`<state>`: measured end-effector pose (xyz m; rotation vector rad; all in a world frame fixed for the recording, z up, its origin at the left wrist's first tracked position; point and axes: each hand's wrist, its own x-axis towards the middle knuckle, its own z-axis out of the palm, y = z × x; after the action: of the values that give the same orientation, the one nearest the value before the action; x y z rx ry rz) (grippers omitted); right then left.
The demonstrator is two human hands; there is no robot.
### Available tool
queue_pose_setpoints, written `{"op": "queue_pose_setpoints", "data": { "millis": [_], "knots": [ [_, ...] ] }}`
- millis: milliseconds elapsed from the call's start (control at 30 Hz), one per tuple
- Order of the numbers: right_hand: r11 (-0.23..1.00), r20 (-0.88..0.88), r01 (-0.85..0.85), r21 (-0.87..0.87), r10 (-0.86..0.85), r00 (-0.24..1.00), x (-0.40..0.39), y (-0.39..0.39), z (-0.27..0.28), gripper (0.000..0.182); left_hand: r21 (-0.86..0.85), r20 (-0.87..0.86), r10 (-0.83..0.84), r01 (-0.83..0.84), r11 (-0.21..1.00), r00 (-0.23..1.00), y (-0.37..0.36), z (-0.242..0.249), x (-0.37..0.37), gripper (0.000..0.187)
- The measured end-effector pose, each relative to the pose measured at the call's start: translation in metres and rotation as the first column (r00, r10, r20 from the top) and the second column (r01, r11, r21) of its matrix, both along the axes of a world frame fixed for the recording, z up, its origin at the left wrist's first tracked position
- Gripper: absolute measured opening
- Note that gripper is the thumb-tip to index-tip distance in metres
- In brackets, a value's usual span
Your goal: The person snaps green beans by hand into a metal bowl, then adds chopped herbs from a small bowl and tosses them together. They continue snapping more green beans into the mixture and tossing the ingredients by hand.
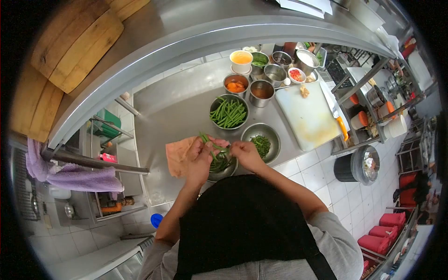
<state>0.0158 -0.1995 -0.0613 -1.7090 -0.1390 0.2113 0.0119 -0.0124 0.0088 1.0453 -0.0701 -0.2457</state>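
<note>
My left hand (200, 156) is closed around a few green beans (204, 137) that stick out past its fingers. The fingers of my right hand (247, 155) are pinched together beside it, at the end of a bean. Beneath both hands sits a metal bowl (224, 176) with more green pieces in it, partly covered by my left hand. Whole green beans (228, 113) fill a second metal bowl just beyond. To the right, a third bowl (274, 148) contains small cut green bits (261, 145). An orange-pink cloth (176, 157) lies left of my left hand.
A white cutting board (305, 116) with a yellow-handled knife (343, 127) lies at the right. Several metal containers, one with cut carrot (235, 86), stand at the back. A steel shelf edge (196, 35) arches above the steel table (161, 109). A bin (345, 169) stands right.
</note>
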Motion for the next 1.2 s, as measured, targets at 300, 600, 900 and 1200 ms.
{"op": "queue_pose_setpoints", "data": {
  "millis": [300,600,900,1200],
  "knots": [
    [0.894,-0.395,-0.047,0.446,0.243,0.886,-0.006,0.003,0.041,0.026,-0.217,0.053,0.227,-0.210,0.953,0.973,-0.007,0.002,0.007,0.013],
    [0.977,0.104,-0.209,0.050,0.203,0.974,-0.005,0.017,0.028,0.025,-0.216,0.041,0.174,-0.161,0.963,0.984,-0.020,-0.004,0.004,0.014],
    [0.894,-0.409,0.184,0.409,-0.001,0.912,0.001,-0.046,0.022,0.023,0.268,0.284,0.113,-0.192,0.944,0.952,-0.026,0.020,0.051,0.015],
    [0.936,0.195,0.321,-0.141,-0.292,0.936,0.002,-0.091,0.052,0.023,0.682,0.729,-0.247,-0.653,0.328,0.638,-0.039,-0.013,0.133,0.025]
  ]
}}
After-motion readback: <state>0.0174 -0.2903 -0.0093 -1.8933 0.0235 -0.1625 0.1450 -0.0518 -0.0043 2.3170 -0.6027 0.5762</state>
